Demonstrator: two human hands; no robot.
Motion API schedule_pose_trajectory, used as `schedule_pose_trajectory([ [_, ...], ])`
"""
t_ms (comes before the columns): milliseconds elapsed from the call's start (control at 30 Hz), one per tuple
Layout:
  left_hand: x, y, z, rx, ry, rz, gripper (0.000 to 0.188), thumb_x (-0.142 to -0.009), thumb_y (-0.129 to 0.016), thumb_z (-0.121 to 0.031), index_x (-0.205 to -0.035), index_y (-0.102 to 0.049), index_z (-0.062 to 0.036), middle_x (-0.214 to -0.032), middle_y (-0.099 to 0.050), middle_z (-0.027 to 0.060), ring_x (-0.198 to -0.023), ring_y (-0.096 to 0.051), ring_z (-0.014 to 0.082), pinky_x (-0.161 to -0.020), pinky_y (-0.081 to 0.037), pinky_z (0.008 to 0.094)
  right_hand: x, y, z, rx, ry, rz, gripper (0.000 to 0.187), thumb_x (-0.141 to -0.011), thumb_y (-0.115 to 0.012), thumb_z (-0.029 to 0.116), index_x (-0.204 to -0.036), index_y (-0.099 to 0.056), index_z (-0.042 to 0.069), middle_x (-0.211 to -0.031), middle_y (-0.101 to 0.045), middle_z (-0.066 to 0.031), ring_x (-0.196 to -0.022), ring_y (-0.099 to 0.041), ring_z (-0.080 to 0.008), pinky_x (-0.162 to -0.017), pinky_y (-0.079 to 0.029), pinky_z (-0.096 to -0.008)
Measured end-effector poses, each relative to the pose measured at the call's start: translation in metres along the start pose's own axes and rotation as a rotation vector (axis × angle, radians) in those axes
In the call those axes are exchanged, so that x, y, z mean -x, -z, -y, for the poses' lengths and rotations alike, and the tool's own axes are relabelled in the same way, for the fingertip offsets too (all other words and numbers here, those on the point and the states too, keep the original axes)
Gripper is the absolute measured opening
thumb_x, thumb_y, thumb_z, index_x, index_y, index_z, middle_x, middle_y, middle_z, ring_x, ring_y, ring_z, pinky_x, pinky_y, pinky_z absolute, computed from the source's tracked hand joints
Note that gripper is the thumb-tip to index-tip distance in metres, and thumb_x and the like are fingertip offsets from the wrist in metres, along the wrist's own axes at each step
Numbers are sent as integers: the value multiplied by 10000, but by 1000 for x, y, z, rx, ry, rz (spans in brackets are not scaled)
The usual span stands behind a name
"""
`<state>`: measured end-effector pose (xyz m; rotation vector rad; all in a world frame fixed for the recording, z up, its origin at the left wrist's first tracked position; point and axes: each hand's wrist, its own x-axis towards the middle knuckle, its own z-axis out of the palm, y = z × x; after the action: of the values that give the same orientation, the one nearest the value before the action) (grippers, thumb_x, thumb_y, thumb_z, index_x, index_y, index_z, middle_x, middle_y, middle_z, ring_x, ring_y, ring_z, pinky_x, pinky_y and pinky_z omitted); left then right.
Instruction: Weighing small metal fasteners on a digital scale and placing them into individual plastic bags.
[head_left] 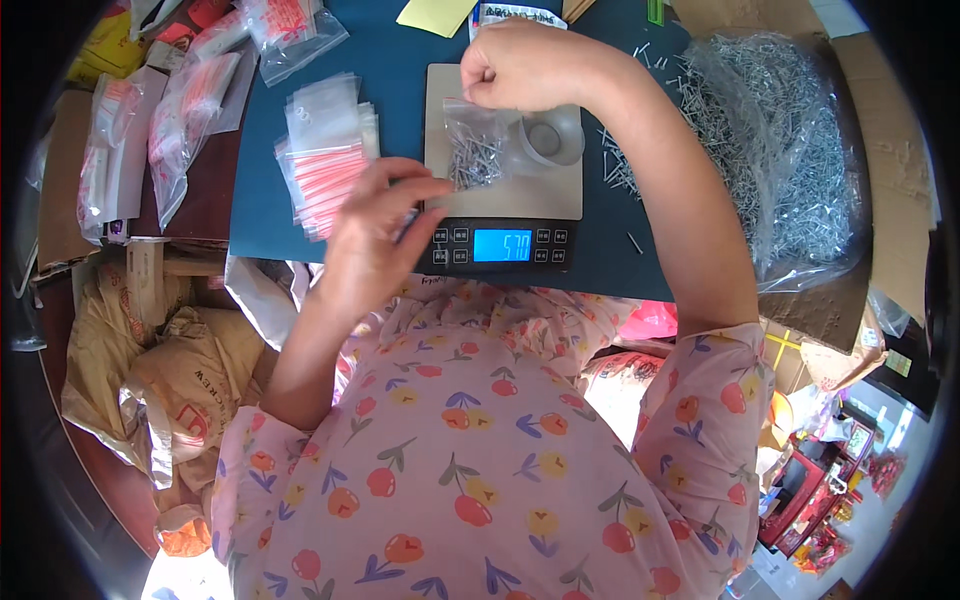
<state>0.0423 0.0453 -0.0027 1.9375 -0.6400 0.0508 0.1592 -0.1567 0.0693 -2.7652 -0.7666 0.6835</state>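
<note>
On the steel plate of a digital kitchen scale (540, 200) stands a small clear zip bag (476, 148) partly filled with screws or nails. My right hand (515, 65) reaches across from the right, fingers closed at the bag's top edge. Close to the bag's lower left corner is my left hand (375, 225), thumb and forefinger apart; whether a fingertip touches the bag, I cannot tell. Just right of the bag, a round translucent plastic cup (548, 138) rests on the plate, partly under my right wrist. The scale's blue display (502, 245) is lit.
Flat zip bags with red stripes (325, 165) lie left of the scale. A big clear bag of metal screws or nails (790, 160) fills the right side, with loose ones (620, 165) spilled beside it. More packed bags (195, 110) lie far left; yellow paper (437, 15) lies behind.
</note>
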Motion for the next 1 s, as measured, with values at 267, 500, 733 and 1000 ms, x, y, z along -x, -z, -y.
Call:
schedule_pose_trajectory([
  [267, 0, -28, -6, -222, 7, 88, 333, -785, -631, -27, -1108, -634, -110, -1029, -518, 102, -628, -620, 256, -545, -509, 375, 13, 9, 19, -130, -92, 142, 207, -738, -635, 132, -909, -710, 44, -722, -686, -82, -559, -630, -157, -529, -483, -291],
  [500, 2, -30, -7, -236, 13, 86, 328, -789, -629, -31, -1108, -624, -109, -1039, -504, 101, -632, -623, 262, -536, -512, 382, 14, -16, 30, 193, -91, -69, 142, -666, -743, 187, -744, -707, 74, -759, -673, -99, -820, -650, -278, -694, -510, -384],
  [733, 3, -33, -5, -231, -9, 62, 321, -796, -627, -42, -1110, -619, -110, -1038, -497, 100, -625, -622, 253, -530, -506, 376, 10, -19, 31, 215, -117, -1, 134, -653, -727, 180, -725, -698, 70, -779, -670, -106, -820, -645, -282, -723, -515, -390],
  [1000, 5, -32, -5, -238, -7, 67, 349, -795, -632, -53, -1137, -605, -116, -1039, -496, 101, -633, -621, 258, -536, -508, 376, 20, -17, 22, 39, -103, -105, 145, -676, -687, 186, -751, -688, 62, -769, -667, -119, -760, -652, -272, -696, -506, -369],
])
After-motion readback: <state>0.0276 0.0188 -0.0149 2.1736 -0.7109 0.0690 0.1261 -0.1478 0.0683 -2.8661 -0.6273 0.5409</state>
